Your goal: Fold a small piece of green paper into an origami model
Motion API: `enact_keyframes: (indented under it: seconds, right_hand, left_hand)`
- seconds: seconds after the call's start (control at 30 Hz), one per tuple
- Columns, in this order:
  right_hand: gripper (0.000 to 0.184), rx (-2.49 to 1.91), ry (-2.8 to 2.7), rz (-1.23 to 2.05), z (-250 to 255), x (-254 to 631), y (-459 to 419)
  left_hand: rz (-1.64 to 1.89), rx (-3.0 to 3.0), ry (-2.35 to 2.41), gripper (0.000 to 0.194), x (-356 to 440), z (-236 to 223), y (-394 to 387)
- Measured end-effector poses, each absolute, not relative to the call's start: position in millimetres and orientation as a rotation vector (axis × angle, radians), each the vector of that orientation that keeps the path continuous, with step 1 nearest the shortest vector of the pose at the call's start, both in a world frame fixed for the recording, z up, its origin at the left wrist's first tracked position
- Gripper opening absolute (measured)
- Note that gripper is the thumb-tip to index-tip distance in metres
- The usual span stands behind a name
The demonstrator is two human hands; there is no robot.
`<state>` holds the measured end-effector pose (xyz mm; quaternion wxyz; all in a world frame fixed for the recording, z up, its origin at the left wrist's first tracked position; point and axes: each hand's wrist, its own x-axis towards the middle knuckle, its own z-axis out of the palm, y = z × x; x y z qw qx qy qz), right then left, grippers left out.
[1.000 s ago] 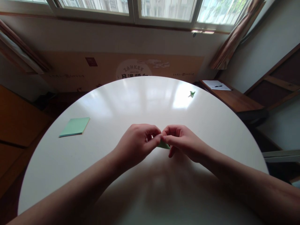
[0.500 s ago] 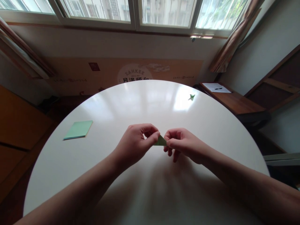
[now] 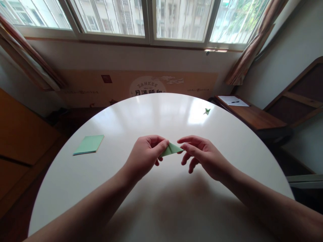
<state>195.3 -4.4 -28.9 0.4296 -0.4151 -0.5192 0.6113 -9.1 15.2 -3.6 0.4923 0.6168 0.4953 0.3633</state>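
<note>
A piece of folded green origami paper (image 3: 172,149), triangular in outline, is held above the table between both hands. My left hand (image 3: 148,151) pinches its left end between thumb and fingers. My right hand (image 3: 199,151) is at the paper's pointed right tip, with its thumb and index finger parted and the other fingers spread below. A fingertip of that hand shows just under the tip; whether it touches the paper is hard to make out.
On the round white table (image 3: 121,124), a stack of green square paper (image 3: 88,144) lies at left. A small green folded paper figure (image 3: 207,111) rests at far right. Beyond it, a wooden side table (image 3: 262,116) holds a white sheet (image 3: 230,100) and a dark pen (image 3: 235,102).
My right hand has loosened from the paper's tip and its fingers have spread. More of the triangle shows between the hands. The view has tilted up slightly.
</note>
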Motion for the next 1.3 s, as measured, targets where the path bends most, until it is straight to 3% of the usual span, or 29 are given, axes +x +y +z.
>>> enact_keyframes:
  seconds: [0.4,0.83,1.13,1.3]
  right_hand:
    - [0.028,-0.986,-1.454,1.289,-32,189,-15]
    - [0.016,-0.870,-1.864,0.717,-27,192,-16]
    - [0.031,-0.958,-1.702,0.859,-32,191,-17]
    - [0.019,-0.941,-1.666,0.891,-33,190,-18]
  left_hand:
    - [0.838,1.276,1.092,0.021,-7,-4,12]
    - [0.705,1.218,1.025,0.018,-11,1,17]
    - [0.706,1.186,0.994,0.016,-13,0,16]
    - [0.707,1.182,0.988,0.016,-13,-1,16]
